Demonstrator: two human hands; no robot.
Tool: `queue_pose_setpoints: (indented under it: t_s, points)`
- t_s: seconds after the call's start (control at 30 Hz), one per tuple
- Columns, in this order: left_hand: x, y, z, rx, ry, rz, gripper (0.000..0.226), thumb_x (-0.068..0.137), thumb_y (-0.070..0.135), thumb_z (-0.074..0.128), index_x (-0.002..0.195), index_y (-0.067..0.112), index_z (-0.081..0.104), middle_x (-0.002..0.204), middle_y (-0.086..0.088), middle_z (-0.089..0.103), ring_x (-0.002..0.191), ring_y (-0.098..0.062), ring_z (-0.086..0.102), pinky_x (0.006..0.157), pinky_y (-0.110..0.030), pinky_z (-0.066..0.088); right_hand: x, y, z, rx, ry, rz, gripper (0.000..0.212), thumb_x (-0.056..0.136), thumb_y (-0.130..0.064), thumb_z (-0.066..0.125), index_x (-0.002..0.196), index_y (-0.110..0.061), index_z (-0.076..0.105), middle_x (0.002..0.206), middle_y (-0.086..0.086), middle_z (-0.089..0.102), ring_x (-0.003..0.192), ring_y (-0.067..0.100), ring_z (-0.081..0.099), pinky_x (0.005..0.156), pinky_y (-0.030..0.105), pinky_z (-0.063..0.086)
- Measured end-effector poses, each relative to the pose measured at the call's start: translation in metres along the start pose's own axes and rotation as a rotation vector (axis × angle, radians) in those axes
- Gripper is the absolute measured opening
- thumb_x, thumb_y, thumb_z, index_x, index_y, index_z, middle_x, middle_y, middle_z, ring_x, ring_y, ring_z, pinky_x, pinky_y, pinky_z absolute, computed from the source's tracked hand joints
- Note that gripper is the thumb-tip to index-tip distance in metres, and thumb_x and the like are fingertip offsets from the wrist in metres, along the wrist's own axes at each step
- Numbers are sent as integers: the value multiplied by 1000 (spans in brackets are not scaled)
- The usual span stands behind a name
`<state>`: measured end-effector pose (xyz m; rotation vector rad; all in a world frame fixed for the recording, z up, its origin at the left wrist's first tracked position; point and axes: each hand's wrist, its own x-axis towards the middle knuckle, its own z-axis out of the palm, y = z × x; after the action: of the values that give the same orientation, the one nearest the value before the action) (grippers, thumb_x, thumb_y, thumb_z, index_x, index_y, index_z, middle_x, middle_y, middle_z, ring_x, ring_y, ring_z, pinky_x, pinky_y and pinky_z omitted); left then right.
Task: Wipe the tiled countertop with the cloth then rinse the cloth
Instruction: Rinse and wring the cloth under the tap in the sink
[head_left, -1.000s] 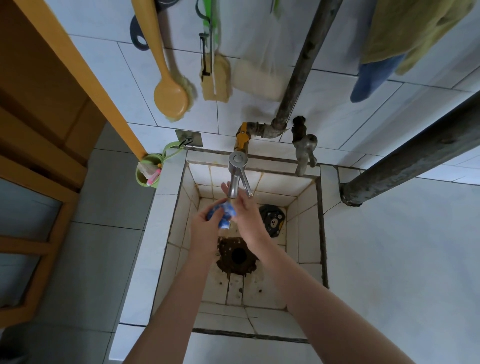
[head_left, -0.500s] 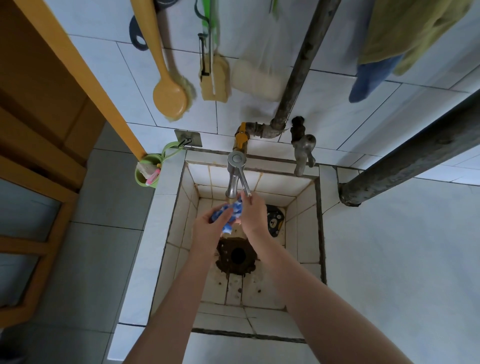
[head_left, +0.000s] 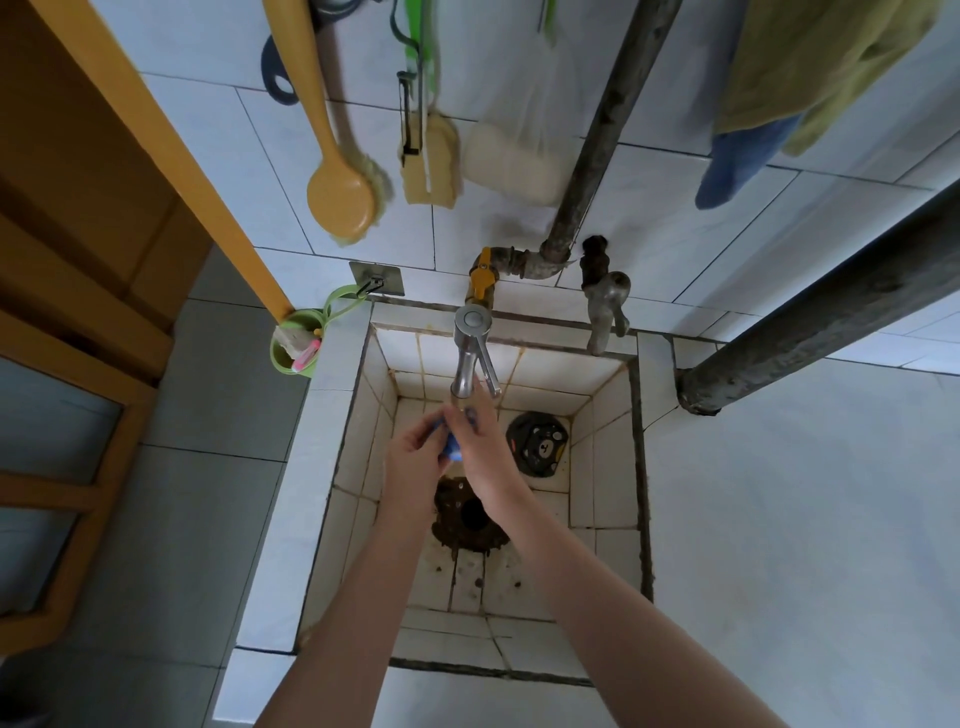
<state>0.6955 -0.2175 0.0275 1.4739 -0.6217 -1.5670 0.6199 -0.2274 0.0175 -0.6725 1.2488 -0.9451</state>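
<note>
Blue cloth (head_left: 453, 455), wadded small, mostly hidden; left grip (head_left: 415, 462) and right grip (head_left: 484, 452) both clutch it under tap (head_left: 467, 358).

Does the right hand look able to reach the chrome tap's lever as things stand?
Probably yes. The right hand sits just below the tap lever, nothing between them, but it holds the blue cloth together with the left hand and would need to let go first.

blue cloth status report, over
Left hand and right hand both grip small blue cloth. Bunched under steel tap over white tiled sink. Nothing blocking.
</note>
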Motion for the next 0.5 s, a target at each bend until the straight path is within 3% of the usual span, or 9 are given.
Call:
queue_pose_setpoints:
  t_s: [0.07,0.1,0.17,0.23,0.3,0.4,0.5]
  points:
    - [-1,0,-3,-1,-2,22,26,90,1,45,109,11,61,101,-6,65,94,-16,63,73,-17,54,2,-1,-1,-161,66,17,13,100,-21,41,106,-15,51,94,7,57,86,17,59,73,20,49]
    - [-1,1,-4,12,-10,28,26,90,1,47,107,13,62,99,-6,65,92,-16,63,71,-16,54,4,-1,-2,-241,136,2,18,100,-23,38,88,-18,50,82,2,54,77,14,57,70,21,47]
    - [-2,1,-5,53,-25,26,24,88,1,50,105,13,62,99,-8,66,88,-16,64,70,-16,54,6,-9,-5,-235,266,-18,30,101,-24,35,73,-18,45,68,-3,48,62,8,49,62,17,42]
    - [-2,1,-5,37,-14,33,24,88,2,51,109,9,61,101,-10,65,89,-17,64,69,-15,54,6,-16,-10,-210,290,-46,31,101,-25,36,75,-15,49,66,-3,48,59,6,47,58,14,38]
    - [0,2,-5,-31,9,46,26,89,2,48,113,6,59,103,-11,64,91,-17,63,70,-14,53,-1,-16,-8,-197,134,-57,26,101,-21,36,94,-8,57,77,-2,54,70,7,53,64,13,42]
    - [3,2,-2,-99,17,19,28,91,2,45,116,6,57,108,-12,62,100,-19,60,77,-18,53,-9,-6,1,-11,-50,-46,25,100,-10,38,124,-13,45,101,-3,56,92,4,56,72,10,47]
    - [1,0,-1,-96,20,-4,25,91,3,45,111,9,59,111,-13,62,106,-22,59,84,-24,52,-4,-5,5,-16,33,-25,13,100,-12,40,110,-13,47,98,1,55,91,12,59,67,10,49]
